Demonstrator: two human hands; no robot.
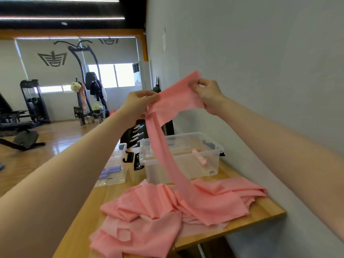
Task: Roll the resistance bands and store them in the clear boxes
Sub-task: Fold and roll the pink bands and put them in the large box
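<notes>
Band (pixel 178 101) end stretched between left hand (pixel 138 101), right hand (pixel 208 94); length hangs tableward.

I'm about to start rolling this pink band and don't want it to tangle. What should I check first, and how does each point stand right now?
1. Both hands hold the end: ok. The left hand and right hand each pinch the pink band.
2. End spread flat between the hands: not ok, it sags and creases.
3. Tail hangs free: not ok. It runs down into the pink pile on the wooden table.
4. Large clear box open with room: ok, one pink roll inside.
5. Band free of tears: cannot tell.
</notes>
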